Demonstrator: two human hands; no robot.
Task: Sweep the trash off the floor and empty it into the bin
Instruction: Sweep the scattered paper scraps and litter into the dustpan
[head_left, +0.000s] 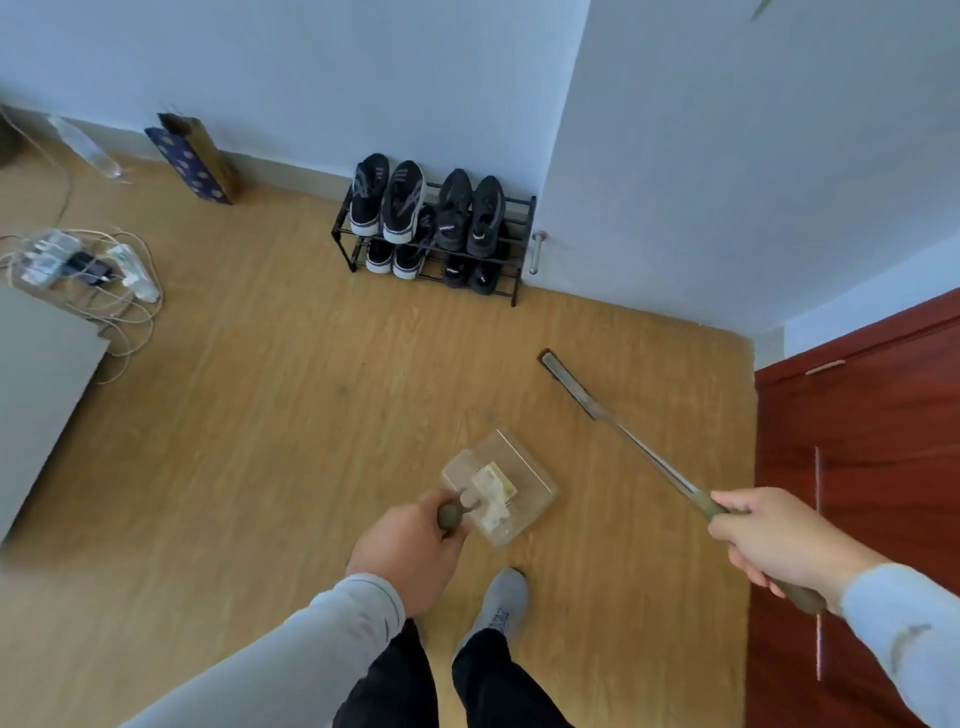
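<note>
Head view, looking down at wood-pattern floor (260, 415).

L hand (410, 551): grip closed round the olive handle top of a clear plastic dustpan (501, 488). Pan sits low over the floor just ahead of the person's grey shoe (501, 597); cannot tell if it touches the floor. Inside the pan: paper trash (491, 491), pale scraps w/ a yellowish piece, lying toward the handle side.

R hand (779, 540): grip closed round the olive handle of a broom (623, 436). Shaft runs from the hand diagonally up-left; the narrow broom head (563, 379) is at the far end, at or near the floor, well apart from the dustpan, to its right & further from the person.

Surroundings: black two-tier shoe rack (436, 244) against the far wall, next to the wall corner, dark sneakers on both tiers. Dark blue dotted paper bag (189, 161) stands at the far wall, left of the rack. Power strip w/ tangled cables (88, 270) on the floor at left, beside a grey furniture edge (36, 395). Red-brown door (857, 493) along the right edge of the floor. Grey sleeves on both arms, dark trousers.
</note>
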